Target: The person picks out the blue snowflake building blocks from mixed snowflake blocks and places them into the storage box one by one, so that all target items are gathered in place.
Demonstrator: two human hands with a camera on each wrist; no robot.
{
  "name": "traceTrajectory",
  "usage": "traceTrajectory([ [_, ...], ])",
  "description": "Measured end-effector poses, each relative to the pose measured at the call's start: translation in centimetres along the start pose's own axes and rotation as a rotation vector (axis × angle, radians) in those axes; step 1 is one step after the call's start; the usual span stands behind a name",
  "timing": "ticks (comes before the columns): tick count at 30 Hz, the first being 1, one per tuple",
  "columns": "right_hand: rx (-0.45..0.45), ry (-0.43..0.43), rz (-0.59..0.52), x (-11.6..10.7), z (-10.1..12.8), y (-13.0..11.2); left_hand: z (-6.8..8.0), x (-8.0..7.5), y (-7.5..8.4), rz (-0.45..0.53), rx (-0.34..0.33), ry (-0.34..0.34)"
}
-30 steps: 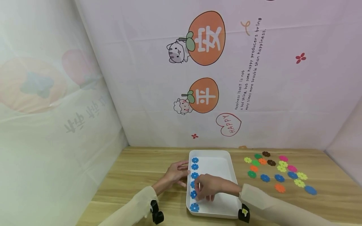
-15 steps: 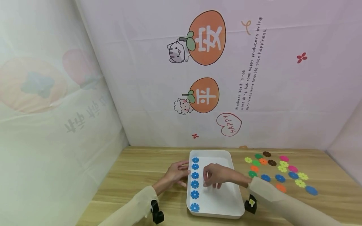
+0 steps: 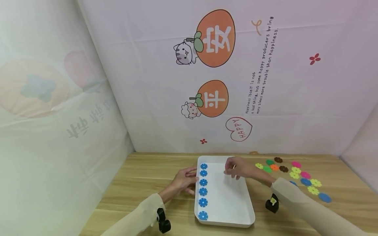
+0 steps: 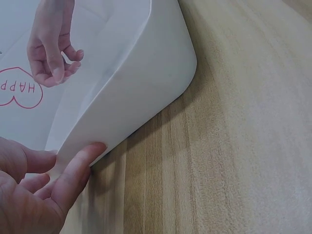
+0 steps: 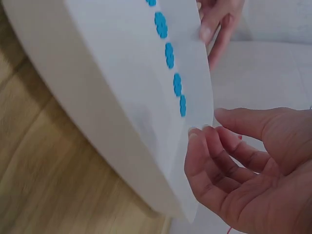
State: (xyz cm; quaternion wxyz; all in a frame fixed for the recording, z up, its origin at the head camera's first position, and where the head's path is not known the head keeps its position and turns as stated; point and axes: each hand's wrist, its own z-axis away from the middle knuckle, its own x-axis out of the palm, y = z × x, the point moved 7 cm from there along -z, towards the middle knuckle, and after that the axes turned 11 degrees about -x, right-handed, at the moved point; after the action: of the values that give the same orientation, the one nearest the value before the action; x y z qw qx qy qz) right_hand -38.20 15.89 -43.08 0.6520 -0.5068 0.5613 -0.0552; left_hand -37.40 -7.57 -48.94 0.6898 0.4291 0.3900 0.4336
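Observation:
A white tray (image 3: 227, 203) lies on the wooden table with a column of several blue flower-shaped discs (image 3: 203, 191) along its left inner side. My left hand (image 3: 183, 180) holds the tray's left wall; in the left wrist view, the thumb (image 4: 41, 160) is at the rim and a finger (image 4: 80, 163) lies against the outer face. Above the tray's far right part hovers my right hand (image 3: 240, 167), its fingers loosely curled. Nothing shows between those fingertips (image 5: 195, 134) in the right wrist view.
Loose flower-shaped discs lie scattered right of the tray, among them brown (image 3: 278, 160), orange (image 3: 274, 167), pink (image 3: 296, 165), yellow-green (image 3: 316, 183) and blue (image 3: 325, 197) ones. A printed cloth wall (image 3: 162, 98) rises behind the table (image 3: 147, 164).
My right hand has left the blue discs at the tray's left side and moved right and away across the tray. The left hand has stayed at the tray's wall.

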Motion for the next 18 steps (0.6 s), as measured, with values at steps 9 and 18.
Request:
traceTrajectory([
  [9, -0.021, 0.138, 0.037, -4.6, 2.0, 2.8, -0.3, 0.4, 0.2, -0.001, 0.012, 0.008],
  [18, 0.119, 0.207, 0.188, -9.9, 4.5, 7.0, -0.5, 0.3, -0.1, -0.006, 0.012, 0.003],
])
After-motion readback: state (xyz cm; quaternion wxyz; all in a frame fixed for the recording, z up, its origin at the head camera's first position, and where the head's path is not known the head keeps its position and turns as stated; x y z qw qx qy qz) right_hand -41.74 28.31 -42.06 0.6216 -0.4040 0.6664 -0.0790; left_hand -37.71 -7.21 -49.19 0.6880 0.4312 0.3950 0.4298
